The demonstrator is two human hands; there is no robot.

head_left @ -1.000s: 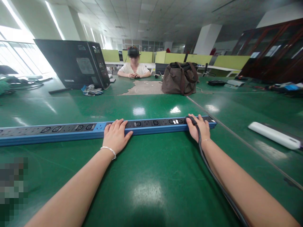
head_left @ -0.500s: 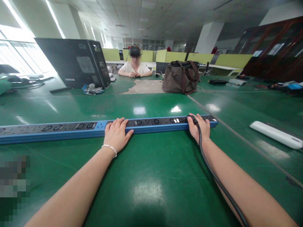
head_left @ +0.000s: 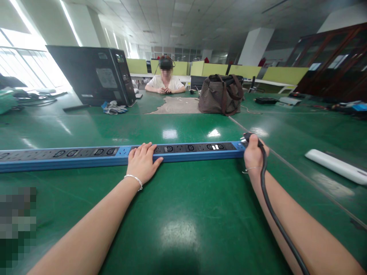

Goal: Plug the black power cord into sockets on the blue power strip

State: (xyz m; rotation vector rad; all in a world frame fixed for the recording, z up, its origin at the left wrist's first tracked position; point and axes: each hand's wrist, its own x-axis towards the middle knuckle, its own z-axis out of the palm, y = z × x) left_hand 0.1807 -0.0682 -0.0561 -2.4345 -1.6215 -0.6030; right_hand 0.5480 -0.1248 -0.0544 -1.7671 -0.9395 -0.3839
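Note:
A long blue power strip with a row of black sockets lies across the green table. My left hand grips it around the middle, fingers over the top to the far edge and thumb along the near side. Near the strip's right end, my right hand is closed around a black power plug. The plug's metal prongs show bare, pointing left, out of any socket. Its black cable runs down along my right forearm and leaves the view at the bottom.
Further back on the table are a black computer tower, gloves and a brown bag. A white long object lies at right. A person sits across, hands together.
My right hand has moved right and lifted the plug off the strip's sockets, baring its prongs. My left hand stays in place on the strip.

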